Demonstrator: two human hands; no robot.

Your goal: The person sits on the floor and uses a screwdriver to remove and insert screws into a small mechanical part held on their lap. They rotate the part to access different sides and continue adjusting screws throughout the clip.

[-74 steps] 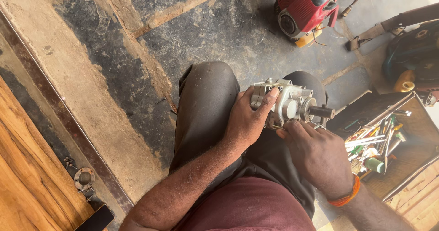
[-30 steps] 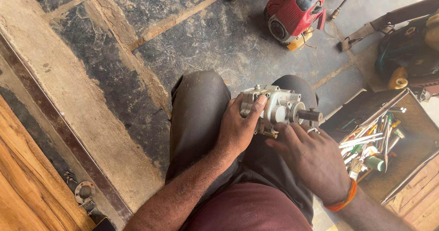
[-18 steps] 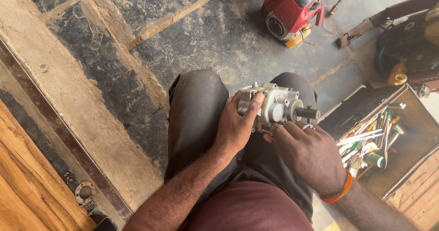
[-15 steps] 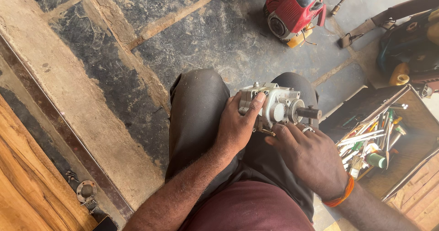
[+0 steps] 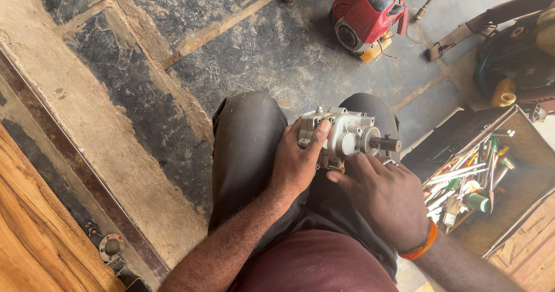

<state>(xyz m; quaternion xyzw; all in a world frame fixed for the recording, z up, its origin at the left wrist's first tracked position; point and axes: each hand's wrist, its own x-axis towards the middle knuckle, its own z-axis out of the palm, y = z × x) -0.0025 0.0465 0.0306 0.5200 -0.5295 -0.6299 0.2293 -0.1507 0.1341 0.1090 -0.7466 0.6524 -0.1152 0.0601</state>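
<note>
I note one small engine casting (image 5: 341,136), pale grey metal, scuffed and dull, with ribbed faces and bolt heads. It rests across the lap (image 5: 254,147) of dark trousers, near the knees. A dark stub shaft (image 5: 386,144) projects sideways from its round boss, roughly level, away from the lap's middle.

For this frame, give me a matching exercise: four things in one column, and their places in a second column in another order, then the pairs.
Things:
1. grey engine part
2. red engine
3. tool box
4. metal flange

Places:
A. on the floor beyond the knees
B. lower left, by the wooden board
C. on the lap, left hand gripping it, right hand touching it
D. right of the person, full of screwdrivers

Pairs: 1-C, 2-A, 3-D, 4-B
</note>
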